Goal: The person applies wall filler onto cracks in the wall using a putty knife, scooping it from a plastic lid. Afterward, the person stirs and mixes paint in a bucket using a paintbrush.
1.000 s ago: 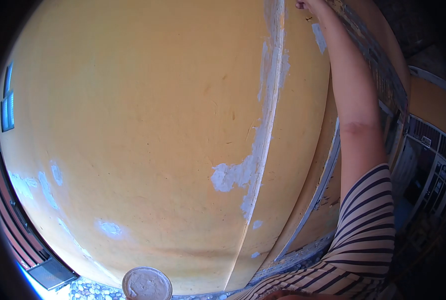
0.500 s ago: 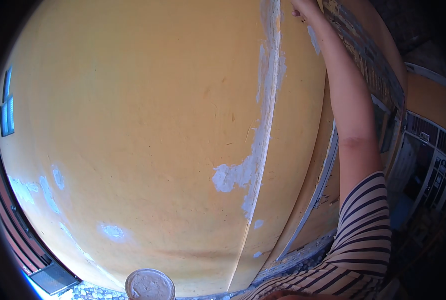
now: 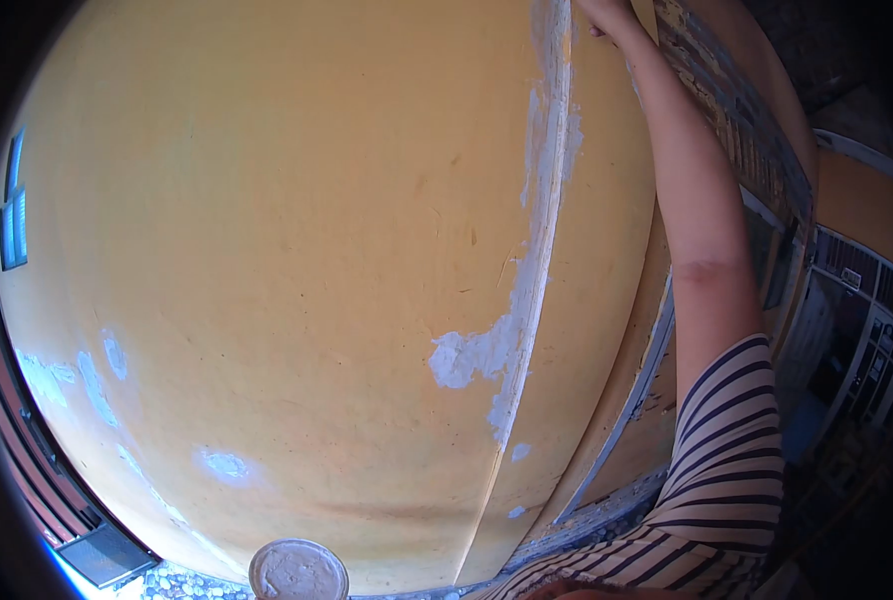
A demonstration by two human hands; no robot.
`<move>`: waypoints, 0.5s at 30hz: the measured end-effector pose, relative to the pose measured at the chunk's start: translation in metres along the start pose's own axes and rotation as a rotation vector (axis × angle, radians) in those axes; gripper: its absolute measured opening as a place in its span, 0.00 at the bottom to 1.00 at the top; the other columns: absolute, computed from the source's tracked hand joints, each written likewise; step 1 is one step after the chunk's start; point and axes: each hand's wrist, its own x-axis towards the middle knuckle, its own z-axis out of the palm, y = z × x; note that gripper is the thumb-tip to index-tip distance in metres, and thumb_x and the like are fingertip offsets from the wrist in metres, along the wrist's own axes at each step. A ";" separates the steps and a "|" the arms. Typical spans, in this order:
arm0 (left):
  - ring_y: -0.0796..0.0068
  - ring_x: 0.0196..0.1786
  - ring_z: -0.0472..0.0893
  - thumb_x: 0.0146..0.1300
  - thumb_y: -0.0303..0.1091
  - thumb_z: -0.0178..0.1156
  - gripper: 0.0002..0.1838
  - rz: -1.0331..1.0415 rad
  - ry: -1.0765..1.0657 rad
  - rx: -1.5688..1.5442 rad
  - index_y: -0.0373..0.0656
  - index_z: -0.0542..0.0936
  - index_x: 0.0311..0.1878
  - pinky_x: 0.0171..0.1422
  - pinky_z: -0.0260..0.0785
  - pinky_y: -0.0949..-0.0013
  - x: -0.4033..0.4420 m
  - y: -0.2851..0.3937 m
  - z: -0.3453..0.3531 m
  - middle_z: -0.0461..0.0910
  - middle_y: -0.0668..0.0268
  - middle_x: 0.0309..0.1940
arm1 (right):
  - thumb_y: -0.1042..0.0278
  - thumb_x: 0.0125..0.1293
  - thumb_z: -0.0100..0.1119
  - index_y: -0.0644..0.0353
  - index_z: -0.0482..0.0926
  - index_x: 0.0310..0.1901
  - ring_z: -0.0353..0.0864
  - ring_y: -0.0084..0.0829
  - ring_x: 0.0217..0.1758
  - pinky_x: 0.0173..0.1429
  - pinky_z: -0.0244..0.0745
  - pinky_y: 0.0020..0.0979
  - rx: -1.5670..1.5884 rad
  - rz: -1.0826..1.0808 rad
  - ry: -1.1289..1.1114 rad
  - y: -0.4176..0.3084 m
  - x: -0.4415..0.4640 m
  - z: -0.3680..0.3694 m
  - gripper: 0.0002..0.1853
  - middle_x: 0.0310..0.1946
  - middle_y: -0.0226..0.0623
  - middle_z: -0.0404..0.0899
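Observation:
My right arm reaches up to the top edge of the view. My right hand (image 3: pixel 609 16) is partly cut off there, its visible fingers curled closed near the wall's corner edge; whatever they hold lies out of frame. Beside it runs a long vertical strip of grey filler (image 3: pixel 552 190) over the yellow wall (image 3: pixel 317 240), with a wider grey patch (image 3: pixel 455 360) lower down. A round container (image 3: pixel 300 572) of greyish paste shows at the bottom edge; what supports it is hidden. My left hand is not in view.
More pale patches mark the lower left wall, including a filler spot (image 3: pixel 225 464). A window (image 3: pixel 15 220) and dark red slats (image 3: pixel 27 440) stand far left. Pebbles (image 3: pixel 192 584) cover the ground below. A recessed frame (image 3: pixel 617 430) and a doorway (image 3: pixel 827 330) lie right.
My right hand has shifted slightly left and up in the view, still at the top edge. The wall strip appears a little farther right. The paste container has barely moved.

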 end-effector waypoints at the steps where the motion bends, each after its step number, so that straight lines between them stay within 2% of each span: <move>1: 0.57 0.60 0.79 0.78 0.46 0.49 0.24 -0.004 -0.004 0.008 0.38 0.70 0.66 0.53 0.81 0.53 -0.001 0.006 0.004 0.74 0.51 0.62 | 0.51 0.70 0.52 0.67 0.81 0.32 0.80 0.37 0.18 0.24 0.74 0.39 0.001 0.005 0.001 0.002 0.001 0.000 0.23 0.19 0.43 0.80; 4: 0.57 0.59 0.80 0.77 0.46 0.49 0.24 -0.014 0.016 0.032 0.38 0.71 0.66 0.53 0.81 0.53 0.002 0.010 0.005 0.75 0.51 0.61 | 0.53 0.71 0.51 0.67 0.82 0.32 0.82 0.39 0.19 0.26 0.76 0.40 -0.127 0.019 -0.025 0.000 -0.002 0.000 0.22 0.19 0.45 0.81; 6: 0.57 0.58 0.80 0.77 0.46 0.49 0.24 -0.026 0.036 0.051 0.38 0.71 0.66 0.53 0.81 0.53 0.004 0.010 0.005 0.76 0.52 0.60 | 0.56 0.72 0.49 0.68 0.82 0.33 0.85 0.43 0.24 0.30 0.78 0.42 -0.188 0.069 -0.094 0.001 -0.012 0.001 0.22 0.22 0.48 0.83; 9: 0.57 0.57 0.81 0.77 0.47 0.50 0.24 -0.004 -0.016 0.049 0.38 0.71 0.66 0.52 0.81 0.53 0.005 0.009 0.004 0.76 0.52 0.58 | 0.58 0.72 0.47 0.69 0.83 0.34 0.87 0.47 0.29 0.35 0.80 0.45 -0.239 0.136 -0.001 0.003 -0.034 0.013 0.21 0.24 0.52 0.84; 10: 0.58 0.57 0.81 0.77 0.47 0.50 0.24 -0.032 -0.012 0.038 0.38 0.71 0.66 0.51 0.81 0.54 0.006 0.010 0.003 0.76 0.52 0.58 | 0.58 0.71 0.48 0.68 0.83 0.41 0.88 0.52 0.38 0.45 0.81 0.48 -0.228 0.105 -0.041 0.007 -0.040 0.016 0.20 0.32 0.57 0.85; 11: 0.58 0.57 0.81 0.77 0.46 0.50 0.24 -0.059 -0.009 0.025 0.38 0.71 0.66 0.50 0.81 0.54 0.007 0.011 0.003 0.77 0.53 0.58 | 0.58 0.71 0.48 0.68 0.83 0.41 0.88 0.52 0.38 0.45 0.81 0.48 -0.233 0.110 -0.038 0.011 -0.046 0.019 0.20 0.32 0.57 0.85; 13: 0.59 0.56 0.81 0.78 0.46 0.49 0.24 -0.046 -0.018 0.043 0.39 0.71 0.66 0.50 0.81 0.55 0.006 0.016 0.004 0.77 0.53 0.57 | 0.53 0.74 0.47 0.62 0.82 0.51 0.86 0.40 0.44 0.47 0.80 0.40 -0.285 0.065 -0.166 0.018 -0.057 0.026 0.22 0.46 0.46 0.86; 15: 0.59 0.55 0.82 0.78 0.46 0.49 0.23 -0.037 -0.025 0.060 0.39 0.71 0.65 0.50 0.81 0.56 0.003 0.021 0.004 0.78 0.53 0.57 | 0.56 0.71 0.39 0.63 0.81 0.53 0.80 0.55 0.60 0.64 0.74 0.50 -0.226 0.059 -0.081 0.025 -0.076 0.030 0.25 0.53 0.55 0.82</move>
